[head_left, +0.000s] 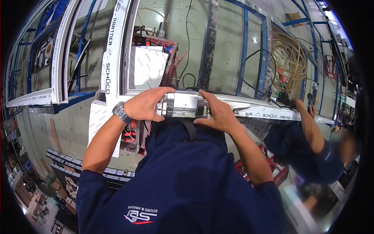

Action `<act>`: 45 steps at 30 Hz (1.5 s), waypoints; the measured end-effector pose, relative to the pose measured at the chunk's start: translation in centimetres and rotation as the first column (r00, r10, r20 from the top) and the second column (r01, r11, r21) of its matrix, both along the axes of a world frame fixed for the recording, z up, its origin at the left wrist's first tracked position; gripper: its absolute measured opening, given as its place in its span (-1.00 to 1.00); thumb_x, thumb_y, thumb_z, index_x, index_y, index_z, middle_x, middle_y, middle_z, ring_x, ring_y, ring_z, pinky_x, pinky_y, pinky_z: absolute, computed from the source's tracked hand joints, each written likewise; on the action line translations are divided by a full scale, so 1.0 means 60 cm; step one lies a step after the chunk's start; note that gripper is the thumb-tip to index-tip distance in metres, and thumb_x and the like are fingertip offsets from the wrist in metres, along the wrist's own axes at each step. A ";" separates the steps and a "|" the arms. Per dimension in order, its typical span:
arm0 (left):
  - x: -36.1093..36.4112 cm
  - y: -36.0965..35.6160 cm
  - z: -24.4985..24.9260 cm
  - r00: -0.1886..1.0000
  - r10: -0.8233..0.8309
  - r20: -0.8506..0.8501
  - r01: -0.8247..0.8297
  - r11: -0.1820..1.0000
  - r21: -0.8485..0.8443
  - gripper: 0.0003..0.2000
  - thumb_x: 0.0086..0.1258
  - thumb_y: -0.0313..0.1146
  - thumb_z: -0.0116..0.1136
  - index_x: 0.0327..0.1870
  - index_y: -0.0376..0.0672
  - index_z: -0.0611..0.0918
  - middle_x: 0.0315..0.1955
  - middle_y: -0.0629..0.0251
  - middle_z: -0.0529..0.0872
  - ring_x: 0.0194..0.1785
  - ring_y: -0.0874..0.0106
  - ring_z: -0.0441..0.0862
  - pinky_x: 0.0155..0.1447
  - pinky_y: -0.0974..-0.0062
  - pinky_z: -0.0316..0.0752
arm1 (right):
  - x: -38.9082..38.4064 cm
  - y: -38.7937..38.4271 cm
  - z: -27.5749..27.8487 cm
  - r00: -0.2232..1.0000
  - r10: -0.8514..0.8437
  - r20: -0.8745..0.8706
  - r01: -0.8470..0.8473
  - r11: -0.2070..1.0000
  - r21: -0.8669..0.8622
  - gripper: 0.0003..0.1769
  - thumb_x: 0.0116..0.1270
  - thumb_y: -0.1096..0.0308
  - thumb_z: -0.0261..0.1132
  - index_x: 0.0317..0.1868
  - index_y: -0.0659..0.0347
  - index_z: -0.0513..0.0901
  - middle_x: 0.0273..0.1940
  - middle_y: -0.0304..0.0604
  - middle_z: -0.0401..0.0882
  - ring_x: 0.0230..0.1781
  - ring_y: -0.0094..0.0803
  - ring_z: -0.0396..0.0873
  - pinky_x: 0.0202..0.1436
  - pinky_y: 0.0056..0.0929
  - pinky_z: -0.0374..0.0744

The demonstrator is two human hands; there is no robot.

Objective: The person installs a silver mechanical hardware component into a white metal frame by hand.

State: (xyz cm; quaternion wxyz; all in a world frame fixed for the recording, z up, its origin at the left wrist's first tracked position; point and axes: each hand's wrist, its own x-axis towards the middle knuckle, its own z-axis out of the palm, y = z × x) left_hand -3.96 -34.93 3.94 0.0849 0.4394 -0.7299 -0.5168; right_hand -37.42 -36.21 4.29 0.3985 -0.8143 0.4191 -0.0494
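Note:
A silver metal fitting (185,102) with dark bands near its ends lies across the white aluminium frame (269,112) in front of my waist. My left hand (147,104), with a metal watch at the wrist, grips the fitting's left end, thumb on the near side and fingers on the far side. On the right end, my right hand (219,112) holds it in the same way. A black strap (189,130) hangs just below the fitting. The undersides of my fingers are hidden.
Blue trestles (243,46) carry the frame. A red toolbox (171,54) with a white sheet sits beyond it. A coiled hose (287,58) hangs at the right. A co-worker (307,148) leans over the frame's right end, hands on it. Another frame (58,50) stands left.

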 end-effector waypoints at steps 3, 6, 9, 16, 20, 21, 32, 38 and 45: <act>0.000 0.003 -0.001 1.000 0.017 -0.002 -0.017 1.000 0.003 -0.02 0.01 -0.21 0.57 0.58 -0.12 0.39 0.25 -0.07 0.69 0.29 -0.07 0.67 0.44 0.08 0.52 | -0.008 -0.004 0.005 0.998 -0.045 0.041 0.041 0.995 0.091 0.18 0.14 -0.16 0.69 0.64 0.14 0.31 0.44 0.12 0.57 0.34 0.15 0.64 0.35 -0.04 0.66; -0.001 -0.010 0.018 1.000 0.011 -0.004 -0.010 0.998 0.059 -0.11 0.05 -0.17 0.57 0.48 -0.20 0.43 0.18 -0.17 0.71 0.28 -0.13 0.66 0.37 0.08 0.55 | -0.012 -0.021 0.019 0.992 -0.087 0.087 0.058 0.953 0.297 0.19 0.14 -0.12 0.71 0.65 0.13 0.29 0.46 0.12 0.54 0.37 0.14 0.63 0.38 -0.05 0.65; 0.002 -0.023 0.023 1.000 0.014 -0.010 -0.012 0.987 0.160 -0.14 0.04 -0.15 0.58 0.42 -0.21 0.46 0.09 -0.16 0.75 0.21 -0.12 0.70 0.32 0.09 0.57 | -0.001 -0.024 0.029 0.998 0.036 -0.044 -0.028 0.984 0.176 0.17 0.14 -0.09 0.72 0.64 0.13 0.30 0.47 0.13 0.54 0.37 0.14 0.63 0.36 -0.04 0.66; 0.009 -0.018 0.009 0.998 0.015 -0.057 -0.008 0.994 0.109 -0.16 0.06 -0.10 0.55 0.41 -0.22 0.47 0.07 -0.14 0.79 0.13 -0.09 0.76 0.22 0.08 0.62 | -0.011 -0.008 0.016 0.998 0.065 0.013 -0.065 0.997 -0.050 0.07 0.17 -0.06 0.70 0.56 0.17 0.37 0.35 0.09 0.60 0.21 0.14 0.69 0.24 -0.06 0.70; 0.008 -0.014 0.011 0.999 0.024 -0.032 -0.021 0.995 0.101 -0.17 0.06 -0.12 0.53 0.41 -0.22 0.47 0.07 -0.15 0.78 0.15 -0.11 0.75 0.24 0.06 0.61 | -0.058 0.016 -0.002 0.986 0.163 0.024 -0.146 0.933 -0.328 -0.09 0.21 0.07 0.68 0.47 0.22 0.49 0.24 0.07 0.67 0.17 0.10 0.71 0.21 -0.10 0.71; 0.008 -0.013 0.010 0.999 0.023 -0.036 -0.020 0.996 0.090 -0.17 0.07 -0.12 0.53 0.42 -0.22 0.47 0.07 -0.16 0.78 0.15 -0.12 0.74 0.24 0.05 0.61 | -0.062 0.015 0.001 0.981 0.195 0.012 -0.177 0.912 -0.371 -0.14 0.21 0.11 0.68 0.45 0.23 0.53 0.21 0.06 0.69 0.17 0.09 0.71 0.21 -0.11 0.72; 0.016 -0.031 0.007 0.998 -0.036 0.042 0.029 0.988 0.149 -0.02 0.08 0.27 0.65 0.46 -0.19 0.58 0.16 0.01 0.77 0.16 0.05 0.74 0.23 0.12 0.61 | -0.082 -0.057 0.024 0.970 0.234 0.057 -0.241 0.951 0.195 -0.50 0.51 0.19 0.48 0.32 0.28 0.68 0.27 0.02 0.72 0.11 -0.06 0.79 0.18 -0.22 0.73; 0.024 -0.020 0.009 0.999 -0.035 -0.022 0.037 0.994 0.103 0.03 0.05 0.23 0.70 0.54 -0.12 0.55 0.33 0.02 0.71 0.28 0.04 0.69 0.39 0.11 0.55 | -0.086 -0.081 -0.032 0.978 -0.046 0.206 -0.062 0.870 0.488 -0.59 0.68 0.12 0.33 0.16 0.36 0.77 -0.02 -0.21 0.72 -0.15 -0.38 0.70 0.02 -0.34 0.68; 0.027 -0.016 -0.018 0.995 0.038 -0.088 -0.030 0.996 0.083 -0.32 0.44 0.20 0.42 0.40 -0.12 0.68 0.07 0.02 0.77 0.13 0.09 0.66 0.26 0.19 0.57 | -0.054 -0.053 0.018 0.989 -0.147 -0.010 0.147 0.989 0.033 -0.58 0.51 0.12 0.45 0.20 0.22 0.77 0.06 -0.02 0.72 0.08 -0.13 0.70 0.16 -0.19 0.63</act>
